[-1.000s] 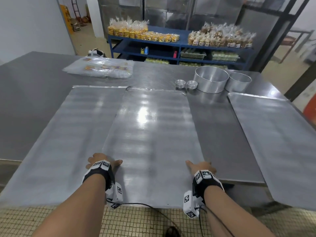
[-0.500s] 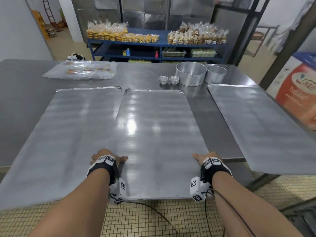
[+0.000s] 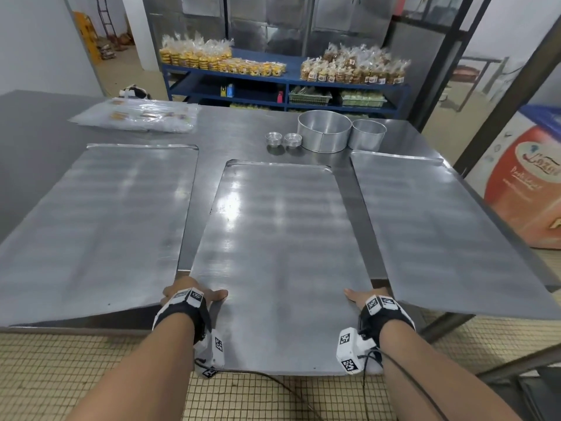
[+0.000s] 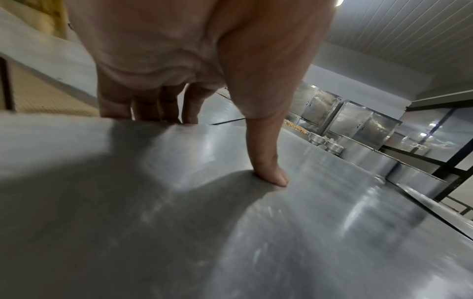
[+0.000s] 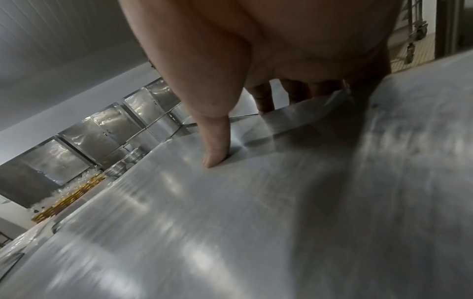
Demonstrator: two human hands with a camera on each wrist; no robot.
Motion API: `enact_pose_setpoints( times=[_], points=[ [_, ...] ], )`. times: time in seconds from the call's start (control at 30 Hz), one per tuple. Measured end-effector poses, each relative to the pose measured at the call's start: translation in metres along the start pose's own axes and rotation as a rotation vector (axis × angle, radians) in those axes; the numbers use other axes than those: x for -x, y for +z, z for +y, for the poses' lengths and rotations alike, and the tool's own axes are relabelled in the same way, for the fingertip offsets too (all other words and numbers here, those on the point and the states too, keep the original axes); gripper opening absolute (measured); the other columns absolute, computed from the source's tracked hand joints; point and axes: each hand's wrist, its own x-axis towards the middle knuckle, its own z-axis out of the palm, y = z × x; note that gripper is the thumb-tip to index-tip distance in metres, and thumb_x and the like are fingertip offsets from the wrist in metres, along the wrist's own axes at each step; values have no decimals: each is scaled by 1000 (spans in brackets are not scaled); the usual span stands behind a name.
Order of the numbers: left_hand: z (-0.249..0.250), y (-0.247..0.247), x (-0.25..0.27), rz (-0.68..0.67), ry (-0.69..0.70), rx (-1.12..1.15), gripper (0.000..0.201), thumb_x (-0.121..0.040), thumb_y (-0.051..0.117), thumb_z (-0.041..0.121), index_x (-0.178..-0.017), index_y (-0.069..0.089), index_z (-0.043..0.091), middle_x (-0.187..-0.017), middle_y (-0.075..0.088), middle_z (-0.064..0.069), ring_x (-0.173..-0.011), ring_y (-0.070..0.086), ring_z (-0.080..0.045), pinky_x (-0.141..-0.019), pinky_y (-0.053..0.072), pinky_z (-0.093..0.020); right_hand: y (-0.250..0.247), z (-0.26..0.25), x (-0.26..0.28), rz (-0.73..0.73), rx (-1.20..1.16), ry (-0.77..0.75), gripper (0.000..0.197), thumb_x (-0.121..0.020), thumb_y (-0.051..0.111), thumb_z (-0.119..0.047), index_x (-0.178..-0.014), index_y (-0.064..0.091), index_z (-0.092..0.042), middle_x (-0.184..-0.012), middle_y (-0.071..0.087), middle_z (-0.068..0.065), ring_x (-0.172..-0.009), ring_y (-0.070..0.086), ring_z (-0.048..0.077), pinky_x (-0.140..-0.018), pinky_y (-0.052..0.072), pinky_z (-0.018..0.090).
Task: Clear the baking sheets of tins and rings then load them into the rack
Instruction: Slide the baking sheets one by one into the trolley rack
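Three bare metal baking sheets lie on the steel table [image 3: 243, 138]. The middle baking sheet [image 3: 279, 238] juts over the table's near edge. My left hand [image 3: 194, 294] grips its left side, thumb [image 4: 268, 168] on top and fingers curled under the edge. My right hand [image 3: 364, 296] grips its right side the same way, thumb [image 5: 217, 149] pressed on the sheet [image 5: 230, 222]. A left sheet [image 3: 100, 220] and a right sheet [image 3: 440, 232] flank it. Two round tins [image 3: 324, 130] and two stacks of small tart tins [image 3: 283, 138] stand on the table behind the sheets.
A clear plastic pack of goods [image 3: 136, 117] lies at the table's far left. Blue shelves [image 3: 282, 86] with bagged baked goods stand behind the table. An orange and white chest [image 3: 528, 189] sits at the right, with dark metal frame posts [image 3: 498, 95] near it. Tiled floor lies below.
The middle sheet has slid toward me and to the right, away from the left sheet, and now hangs further over the table edge. Both hands kept their grip.
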Motion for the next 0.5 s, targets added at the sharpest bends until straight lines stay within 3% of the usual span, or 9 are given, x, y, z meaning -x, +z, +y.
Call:
enact_pose_setpoints(
  times=[0.07, 0.17, 0.23, 0.4, 0.5],
  points=[
    [-4, 12, 9, 4, -22, 8, 104, -40, 81, 78, -115, 60, 9, -116, 63, -13, -111, 58, -33, -87, 53, -40, -1, 11, -6, -27, -4, 16, 98, -72, 79, -53, -142, 39, 3, -132, 59, 16, -116, 60, 31, -86, 46, 32],
    [-15, 30, 24, -15, -94, 27, 116, -32, 81, 78, -120, 58, 7, -118, 61, -15, -110, 57, -34, -92, 53, -45, 0, 32, -9, -63, -39, 11, 98, -77, 78, -44, -148, 29, 3, -140, 53, 19, -123, 56, 34, -99, 45, 37],
    [-21, 40, 29, -13, -122, 67, 114, -29, 82, 76, -118, 59, 8, -115, 62, -15, -109, 58, -35, -93, 53, -48, 1, 45, -11, -65, -76, 1, 104, -75, 80, -46, -150, 26, 1, -143, 50, 20, -125, 54, 36, -102, 45, 41],
    [-32, 41, 53, -14, -152, 110, 113, -33, 84, 73, -120, 57, 7, -114, 64, -16, -105, 62, -36, -90, 54, -47, 5, 62, -12, -116, -103, -10, 112, -56, 84, -56, -144, 40, -3, -134, 58, 18, -115, 61, 36, -97, 50, 42],
    [-36, 45, 56, -49, -165, 148, 124, -27, 86, 71, -127, 52, 6, -118, 62, -17, -106, 61, -37, -92, 54, -47, 2, 67, -12, -150, -114, -5, 92, -60, 85, -52, -132, 54, -4, -122, 66, 16, -102, 66, 33, -85, 51, 35]
  ],
)
